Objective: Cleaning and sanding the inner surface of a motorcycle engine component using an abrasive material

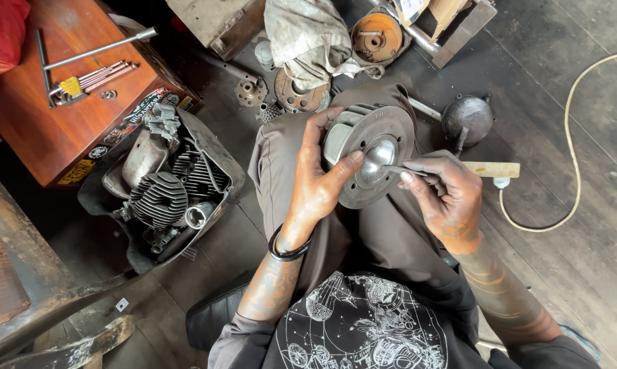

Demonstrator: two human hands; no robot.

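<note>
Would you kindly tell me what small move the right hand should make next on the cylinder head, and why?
Probably draw the thin tool across the shiny dome: the right hand holds its tip there, while the left hand steadies the cylinder head.

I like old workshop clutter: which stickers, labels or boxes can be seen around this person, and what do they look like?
Stickers: a row along the wooden box's front edge, left of the left hand; black, white, red, yellow.
Yellow tag: on the wrench set atop that box; small, squarish.
Cardboard box: top edge, brown with a white label.
</note>
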